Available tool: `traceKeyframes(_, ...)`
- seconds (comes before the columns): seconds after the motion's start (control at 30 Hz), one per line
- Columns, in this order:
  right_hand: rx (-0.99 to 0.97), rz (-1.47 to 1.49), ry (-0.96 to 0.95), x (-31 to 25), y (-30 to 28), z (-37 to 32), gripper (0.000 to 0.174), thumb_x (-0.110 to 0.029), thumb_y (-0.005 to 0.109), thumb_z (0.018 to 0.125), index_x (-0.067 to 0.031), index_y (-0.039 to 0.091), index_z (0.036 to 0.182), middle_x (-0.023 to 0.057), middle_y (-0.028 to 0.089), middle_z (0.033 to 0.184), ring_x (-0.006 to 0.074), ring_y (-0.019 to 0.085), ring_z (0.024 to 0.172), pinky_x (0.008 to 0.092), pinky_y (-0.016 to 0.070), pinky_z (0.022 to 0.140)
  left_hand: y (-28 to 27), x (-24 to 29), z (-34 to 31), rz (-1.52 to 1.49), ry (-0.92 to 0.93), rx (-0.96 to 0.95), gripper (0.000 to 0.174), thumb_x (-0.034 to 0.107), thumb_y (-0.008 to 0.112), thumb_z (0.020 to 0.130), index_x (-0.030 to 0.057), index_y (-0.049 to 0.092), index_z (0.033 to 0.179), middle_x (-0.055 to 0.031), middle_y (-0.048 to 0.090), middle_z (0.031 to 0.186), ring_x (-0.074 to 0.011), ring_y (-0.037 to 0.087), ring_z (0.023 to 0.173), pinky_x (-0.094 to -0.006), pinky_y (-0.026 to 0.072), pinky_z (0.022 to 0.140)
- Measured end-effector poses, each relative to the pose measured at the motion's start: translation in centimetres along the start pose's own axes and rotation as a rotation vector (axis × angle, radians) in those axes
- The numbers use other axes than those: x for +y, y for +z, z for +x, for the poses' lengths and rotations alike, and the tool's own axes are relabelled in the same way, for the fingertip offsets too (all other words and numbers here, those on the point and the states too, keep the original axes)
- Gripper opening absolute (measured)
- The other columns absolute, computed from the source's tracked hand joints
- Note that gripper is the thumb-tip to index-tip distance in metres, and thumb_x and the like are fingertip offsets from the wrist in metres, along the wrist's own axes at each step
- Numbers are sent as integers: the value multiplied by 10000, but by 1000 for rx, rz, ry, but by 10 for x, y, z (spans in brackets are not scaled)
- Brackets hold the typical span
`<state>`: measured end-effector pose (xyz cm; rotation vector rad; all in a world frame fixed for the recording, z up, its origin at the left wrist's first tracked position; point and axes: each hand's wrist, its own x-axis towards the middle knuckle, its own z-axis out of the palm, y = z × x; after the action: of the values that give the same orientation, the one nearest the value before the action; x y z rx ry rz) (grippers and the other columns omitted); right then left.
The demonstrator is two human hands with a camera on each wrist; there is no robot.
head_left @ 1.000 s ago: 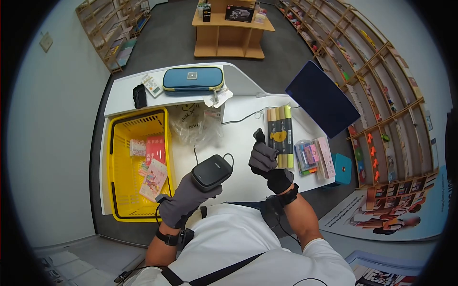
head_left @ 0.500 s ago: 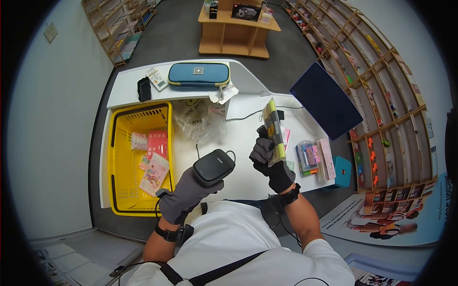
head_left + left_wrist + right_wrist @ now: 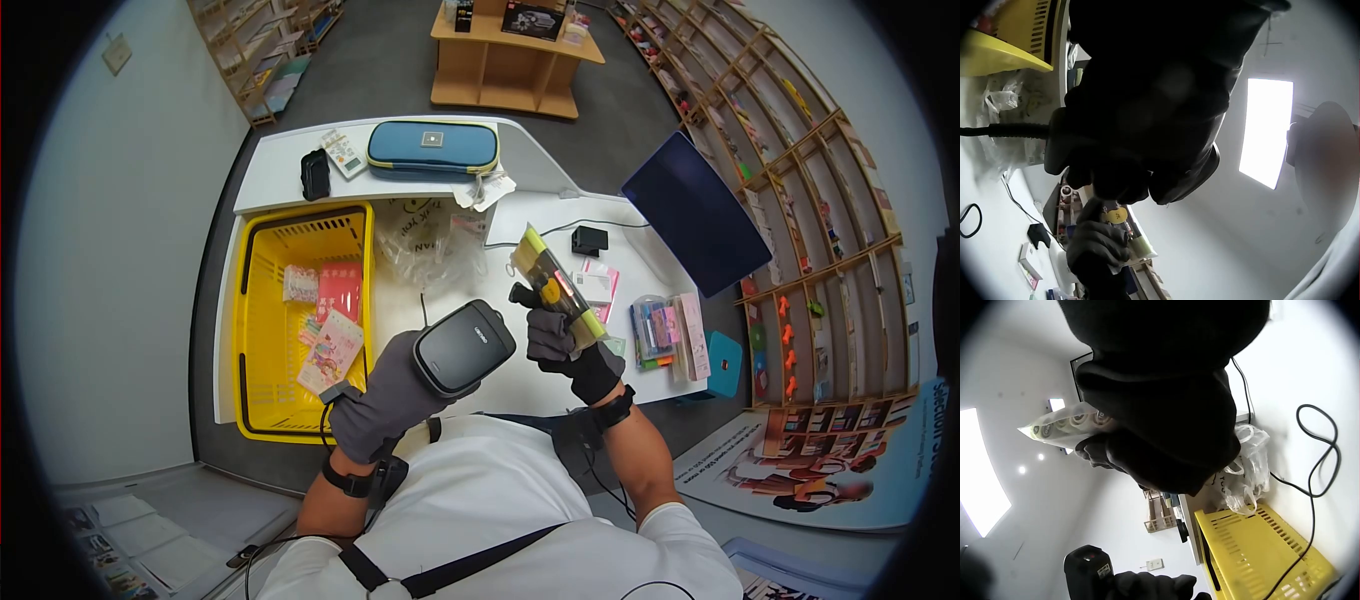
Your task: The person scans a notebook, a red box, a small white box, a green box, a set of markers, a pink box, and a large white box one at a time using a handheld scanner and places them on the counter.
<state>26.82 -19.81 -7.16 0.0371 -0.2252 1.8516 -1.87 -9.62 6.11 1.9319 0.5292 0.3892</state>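
Observation:
In a grey glove, my left hand (image 3: 385,385) grips a black corded handheld device (image 3: 464,347), its rounded black face turned up. My gloved right hand (image 3: 565,348) pinches a clear pack of markers (image 3: 560,287) with a dark band and yellow-green ends, held tilted above the counter. The left wrist view shows the right hand (image 3: 1100,250) around the pack (image 3: 1124,222). In the right wrist view the round ends of the markers (image 3: 1063,425) stick out beyond the dark glove (image 3: 1160,419), and the device (image 3: 1088,569) is low in view.
A yellow basket (image 3: 243,335) with pink and red items stands left. Behind are a crumpled plastic bag (image 3: 425,250) and a blue case (image 3: 432,147). Right are a small black object (image 3: 589,240), a white box (image 3: 592,288), a clear pen case (image 3: 655,330) and a dark screen (image 3: 697,213).
The right hand has lifted the marker pack off the counter and tilted it toward the left, uncovering small items beneath. The left hand has moved slightly right with the device.

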Motion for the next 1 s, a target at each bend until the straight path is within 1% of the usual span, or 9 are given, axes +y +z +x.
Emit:
traceKeyframes(0.33, -29, -60, 32, -3, -6, -3, 538, -363, 498, 1158, 17, 473, 1538, -17, 641, 740, 70, 534, 449, 252, 355, 395, 6, -11, -7, -67, 40, 44, 288, 173, 889, 844, 16, 739, 1033, -126, 766, 860, -290, 726, 750, -365, 586, 732)
traceKeyframes(0.47, 35, -91, 19, 0, -5, -5, 593, -429, 539, 1136, 8, 482, 1534, -5, 667, 758, 63, 543, 435, 241, 373, 379, 7, -17, -7, -43, 74, 38, 287, 175, 888, 845, 16, 739, 1032, -125, 764, 857, -300, 720, 744, -366, 588, 734)
traceKeyframes(0.6, 138, -168, -10, 3, 1, -6, 591, -448, 530, 1138, -6, 493, 1529, -30, 631, 722, 51, 527, 445, 253, 382, 403, 10, -14, -8, -29, -17, 51, 307, 192, 893, 848, 14, 742, 1048, -129, 774, 870, -278, 729, 753, -365, 592, 748)
traceKeyframes(0.7, 370, -291, -90, 4, 7, -6, 563, -457, 499, 1151, -18, 510, 1504, -51, 609, 734, 41, 529, 491, 259, 397, 459, 14, -15, -10, -224, -139, 87, 358, 204, 912, 843, 11, 747, 1095, -122, 795, 941, -212, 745, 825, -351, 600, 808)
traceKeyframes(0.73, 352, -285, -55, 2, 12, -4, 563, -457, 499, 1151, -18, 510, 1504, -51, 609, 734, 41, 529, 491, 259, 397, 459, 13, -16, -11, -214, -154, 123, 358, 204, 912, 843, 11, 747, 1095, -122, 795, 941, -212, 745, 825, -351, 600, 808)
traceKeyframes(0.83, 509, -1059, -74, -2, 27, 5, 524, -453, 504, 1151, -30, 548, 1457, -18, 680, 877, 87, 647, 665, 267, 515, 606, 9, -17, -17, -397, -64, 127, 470, 182, 937, 825, 3, 724, 1204, -90, 808, 1012, -162, 741, 908, -339, 600, 875)
traceKeyframes(0.87, 487, -1053, -55, 1, 24, 16, 524, -453, 504, 1151, -30, 548, 1457, -18, 680, 877, 87, 647, 665, 267, 515, 606, 7, -16, -20, -387, -75, 152, 470, 182, 937, 825, 3, 724, 1204, -90, 808, 1012, -162, 741, 908, -339, 600, 875)
traceKeyframes(0.97, 826, -427, -106, 10, 19, 56, 390, -190, 603, 1102, 5, 559, 1437, 58, 707, 1150, 167, 715, 940, 284, 590, 790, -1, -11, -29, -457, 44, 134, 579, 146, 952, 809, 0, 680, 1299, -59, 795, 1096, -154, 730, 975, -334, 595, 916)
traceKeyframes(1.0, 818, -426, -100, 13, 21, 68, 390, -190, 603, 1102, 5, 559, 1437, 58, 707, 1150, 167, 715, 940, 284, 590, 790, -4, -9, -32, -451, 42, 141, 579, 146, 952, 809, 0, 680, 1299, -59, 795, 1096, -154, 730, 975, -334, 595, 916)
